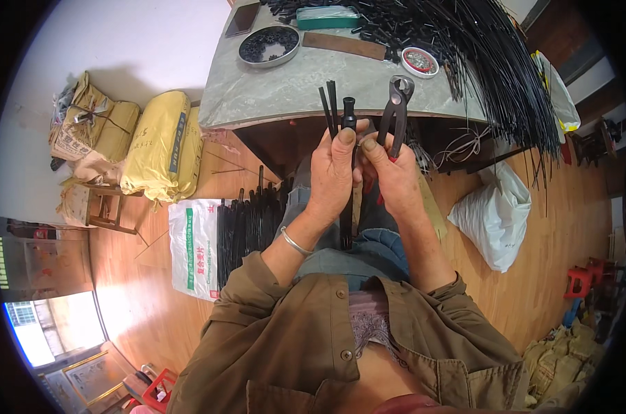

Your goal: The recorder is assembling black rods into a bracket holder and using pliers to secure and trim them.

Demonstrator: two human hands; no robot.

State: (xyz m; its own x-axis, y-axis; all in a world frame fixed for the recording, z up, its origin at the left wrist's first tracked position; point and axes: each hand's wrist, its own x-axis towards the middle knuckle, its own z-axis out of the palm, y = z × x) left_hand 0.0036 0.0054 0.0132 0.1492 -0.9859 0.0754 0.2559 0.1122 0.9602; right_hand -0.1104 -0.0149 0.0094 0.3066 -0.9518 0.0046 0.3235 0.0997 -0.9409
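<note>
Left hand: the left hand (pixel 332 172) is raised in front of the chest, its grip pressed together around a bundle of thin black rods with a capped end (pixel 345 131), thumb pressing on top; the rods stand upright, probably so their tips stay level and in clear sight.
Right hand: the right hand (pixel 394 172) has its grip wrapped around the dark handles of a pair of grey metal end-cutting pincers (pixel 397 103); the head points up, just beside the rod tips, apparently kept ready close to the work.
Rods: the bundle runs from above the left thumb down to the lap, held between both hands, above the near edge of the bench.
Bench: a grey stone-topped bench (pixel 285 86) carries a round dark dish of small black pieces (pixel 269 45), a small round red-rimmed tin (pixel 420 61), a flat brown strip (pixel 344 45) and a green box (pixel 328 18), all set within arm's reach.
Stock: a large sheaf of long black wires (pixel 492 62) fans over the bench's right side.
Floor: yellow filled sacks (pixel 162 145), a white printed sack with black rods lying on it (pixel 192 248) and a white plastic bag (pixel 496 214) lie on the wooden floor.
</note>
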